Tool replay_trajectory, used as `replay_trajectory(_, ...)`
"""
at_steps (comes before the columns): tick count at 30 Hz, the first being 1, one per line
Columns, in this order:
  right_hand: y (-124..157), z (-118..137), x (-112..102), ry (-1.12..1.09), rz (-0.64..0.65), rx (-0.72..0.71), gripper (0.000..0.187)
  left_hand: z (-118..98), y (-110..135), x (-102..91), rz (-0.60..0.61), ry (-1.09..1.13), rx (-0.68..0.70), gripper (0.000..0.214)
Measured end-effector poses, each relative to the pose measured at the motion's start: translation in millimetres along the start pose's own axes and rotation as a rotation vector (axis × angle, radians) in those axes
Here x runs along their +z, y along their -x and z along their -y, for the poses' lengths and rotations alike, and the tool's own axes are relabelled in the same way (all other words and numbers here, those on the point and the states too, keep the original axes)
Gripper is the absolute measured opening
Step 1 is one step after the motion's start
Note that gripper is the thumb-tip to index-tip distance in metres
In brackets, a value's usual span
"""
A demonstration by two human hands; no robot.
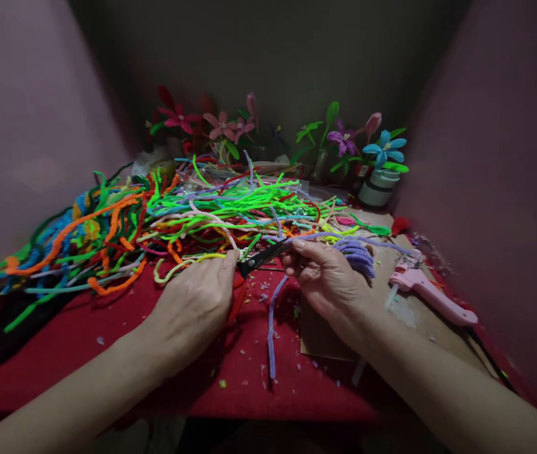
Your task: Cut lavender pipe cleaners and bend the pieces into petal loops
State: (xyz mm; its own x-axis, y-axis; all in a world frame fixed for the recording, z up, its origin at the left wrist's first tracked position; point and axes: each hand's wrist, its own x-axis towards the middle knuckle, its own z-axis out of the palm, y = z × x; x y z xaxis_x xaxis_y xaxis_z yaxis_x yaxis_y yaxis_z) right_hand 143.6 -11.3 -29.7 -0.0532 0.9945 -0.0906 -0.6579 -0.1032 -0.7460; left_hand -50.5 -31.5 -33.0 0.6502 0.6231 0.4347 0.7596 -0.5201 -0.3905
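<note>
My left hand (197, 293) is closed around the red handles of a pair of scissors (265, 257). The dark blades point right, reaching the fingertips of my right hand (323, 271). Between thumb and fingers, my right hand pinches a purple pipe cleaner (273, 328), whose lower end hangs down over the red cloth. Whether the blades touch the pipe cleaner, I cannot tell. Just beyond my right hand lies a bundle of looped purple pipe cleaners (357, 255).
A heap of colourful pipe cleaners (240, 205) spreads across the middle and left of the red tablecloth (174, 384). On cardboard (328, 337) at the right lies a pink glue gun (432, 293). Fuzzy flowers stand behind, a blue one (385, 150) in a pale jar (378, 189).
</note>
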Motion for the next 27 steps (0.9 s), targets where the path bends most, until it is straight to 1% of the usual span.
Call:
replay_trajectory(3,0.4,-0.8,0.1,0.003,-0.006,0.014,0.001,-0.4,0.3,2.2,0.017,-0.004,-0.028,0.039)
replay_trajectory(7,1.7,-0.7,2.1,0.026,-0.021,0.019,0.001,-1.4,0.0,2.6,0.038,-0.024,-0.024,0.041)
replay_trajectory(11,1.3,-3.0,1.9,0.04,-0.018,-0.034,0.004,-4.2,-0.7,0.5,0.034,-0.054,-0.03,0.039)
replay_trajectory(16,-0.1,-6.5,-0.3,0.065,-0.016,-0.081,0.005,-6.6,-2.2,-0.7,0.058,-0.076,-0.034,0.041)
replay_trajectory(21,-1.3,-7.2,-1.4,0.092,-0.012,-0.126,0.003,-7.9,-3.7,-2.2,0.032,-0.093,-0.013,0.04)
replay_trajectory(27,-1.2,-7.2,-0.9,0.106,-0.006,-0.125,0.002,-8.0,-2.4,-1.1,0.087,-0.026,-0.034,0.041)
